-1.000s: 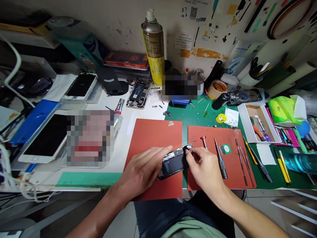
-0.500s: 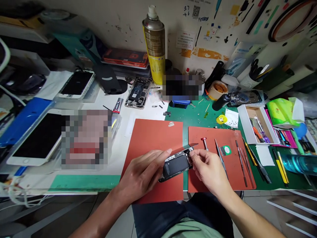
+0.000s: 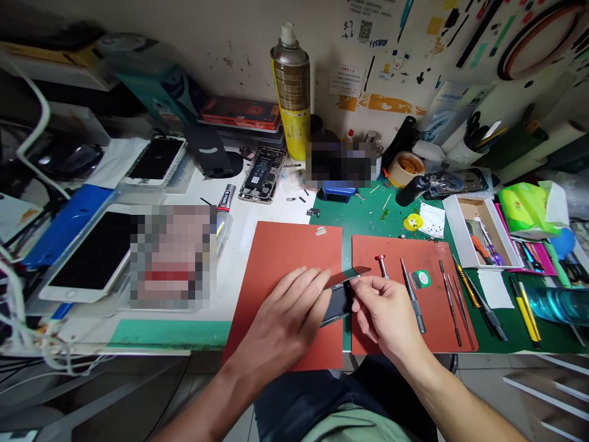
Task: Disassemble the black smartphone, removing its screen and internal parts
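Note:
An opened phone [image 3: 338, 304], its dark inside facing up, is held tilted above the gap between two red-brown mats. Across its left part lies my left hand [image 3: 294, 307], fingers close together and gripping it, so much of the phone is hidden. My right hand [image 3: 380, 307] pinches the phone's right end between thumb and forefinger; whether a small part is also between them I cannot make out. A thin dark blade-like piece [image 3: 359, 272] sticks out beyond the phone's upper edge. Near my right hand lie a small red-topped screwdriver [image 3: 381, 266] and a grey pen-shaped tool [image 3: 412, 294].
Tweezers [image 3: 460, 307] and slim tools rest on the right mat [image 3: 437, 258]. A white box [image 3: 453, 230] of tools stands farther right. Left are a white phone [image 3: 87, 258] and a blurred-out item. Behind stand a spray can [image 3: 294, 98] and another opened phone [image 3: 262, 175].
My left hand has slid right and farther over the phone, covering more of its inside. My right hand keeps its pinch at the right end. The whole view has shifted slightly.

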Demonstrator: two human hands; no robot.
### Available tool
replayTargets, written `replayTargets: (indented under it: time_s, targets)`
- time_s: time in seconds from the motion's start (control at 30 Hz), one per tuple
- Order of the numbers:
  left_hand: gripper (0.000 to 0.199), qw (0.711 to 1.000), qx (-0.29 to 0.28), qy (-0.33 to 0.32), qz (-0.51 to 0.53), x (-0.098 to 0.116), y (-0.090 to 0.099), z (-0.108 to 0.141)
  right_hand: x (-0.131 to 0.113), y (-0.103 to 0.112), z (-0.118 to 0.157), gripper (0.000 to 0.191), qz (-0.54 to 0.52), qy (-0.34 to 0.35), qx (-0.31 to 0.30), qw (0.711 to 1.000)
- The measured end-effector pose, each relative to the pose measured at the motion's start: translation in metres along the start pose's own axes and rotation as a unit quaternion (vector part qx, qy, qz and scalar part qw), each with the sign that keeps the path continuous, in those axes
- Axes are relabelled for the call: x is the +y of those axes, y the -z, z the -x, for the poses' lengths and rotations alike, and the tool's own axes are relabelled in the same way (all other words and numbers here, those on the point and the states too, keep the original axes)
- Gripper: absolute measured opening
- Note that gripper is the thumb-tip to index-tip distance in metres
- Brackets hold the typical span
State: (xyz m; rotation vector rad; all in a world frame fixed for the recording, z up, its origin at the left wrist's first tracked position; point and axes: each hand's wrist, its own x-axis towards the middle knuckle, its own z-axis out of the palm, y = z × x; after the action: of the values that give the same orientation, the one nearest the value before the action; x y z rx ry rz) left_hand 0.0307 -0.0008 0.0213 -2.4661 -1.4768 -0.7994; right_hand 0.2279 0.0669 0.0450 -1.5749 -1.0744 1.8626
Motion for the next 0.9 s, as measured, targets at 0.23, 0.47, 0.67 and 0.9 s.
replayTargets:
  time_s: [0.23, 0.47, 0.67, 0.9]
  targets:
    - [0.019, 0.992, -0.03, 0.04, -0.116, 0.03, -0.006, -0.038, 0.0, 0.0, 0.004, 0.052, 0.007, 0.027, -0.03, 0.999]
    - [0.024, 0.986, -0.067, 0.071, -0.136, 0.04, -0.006, -0.054, 0.018, 0.013, 0.02, 0.051, 0.038, 0.059, -0.029, 0.997]
    - [0.014, 0.989, -0.071, 0.085, -0.102, 0.037, -0.011, -0.053, 0.026, 0.039, 0.036, 0.036, 0.198, 0.194, 0.102, 0.955]
    - [0.011, 0.991, -0.071, 0.081, -0.077, 0.032, -0.004, -0.057, 0.017, 0.057, 0.016, 0.025, 0.276, 0.34, 0.137, 0.888]
